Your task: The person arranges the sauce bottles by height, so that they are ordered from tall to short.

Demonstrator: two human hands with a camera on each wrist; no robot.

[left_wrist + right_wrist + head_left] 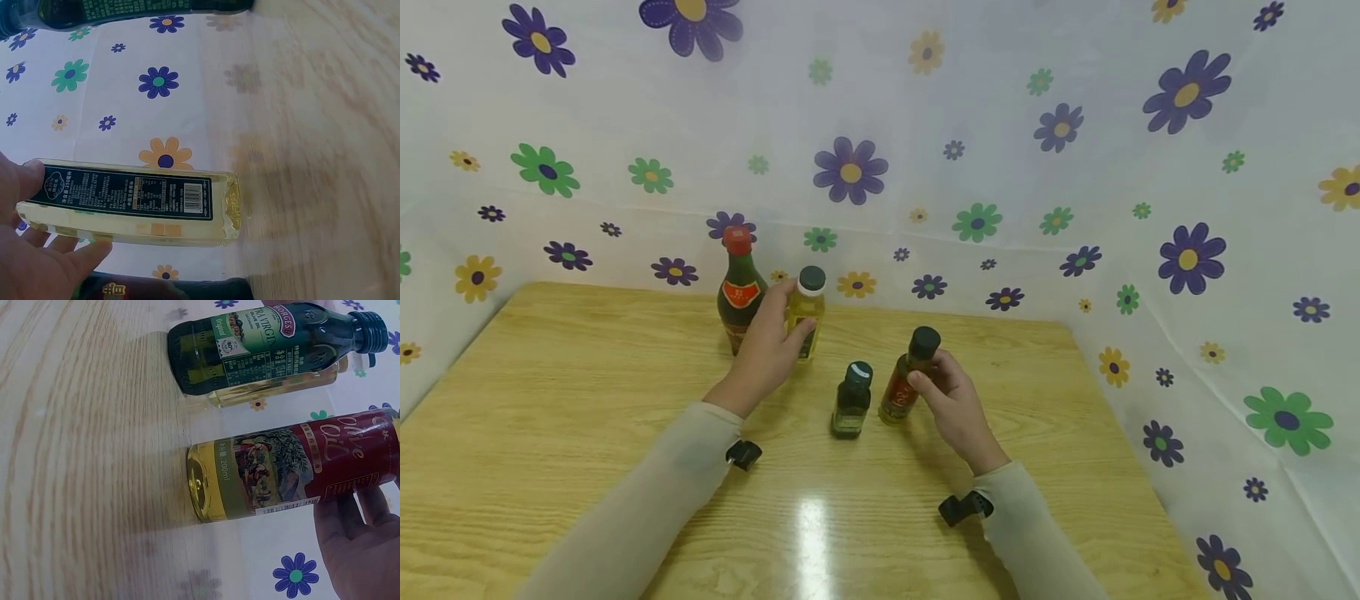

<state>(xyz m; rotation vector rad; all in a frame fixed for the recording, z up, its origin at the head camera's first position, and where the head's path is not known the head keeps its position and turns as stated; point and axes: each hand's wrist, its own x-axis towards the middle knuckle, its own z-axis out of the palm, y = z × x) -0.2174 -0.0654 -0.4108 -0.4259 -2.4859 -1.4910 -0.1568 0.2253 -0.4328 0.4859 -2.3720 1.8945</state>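
Note:
My left hand [763,354] grips a clear, square-sided bottle of yellow oil [806,312] with a black-and-white cap. In the left wrist view, thumb and fingers lie on either side of this oil bottle [125,195], whose dark back label shows. My right hand [955,408] holds an olive oil bottle [901,390] with a red label and black cap, tilted slightly. In the right wrist view, fingers support that olive oil bottle [294,465] near its upper part. Whether either base touches the table, I cannot tell. Between the hands stands a dark green olive oil bottle [850,410].
A tall green bottle with a red cap [740,287] stands behind my left hand, close beside the yellow oil. The wooden table [587,433] ends at a flower-printed white cloth [880,108] at the back and sides.

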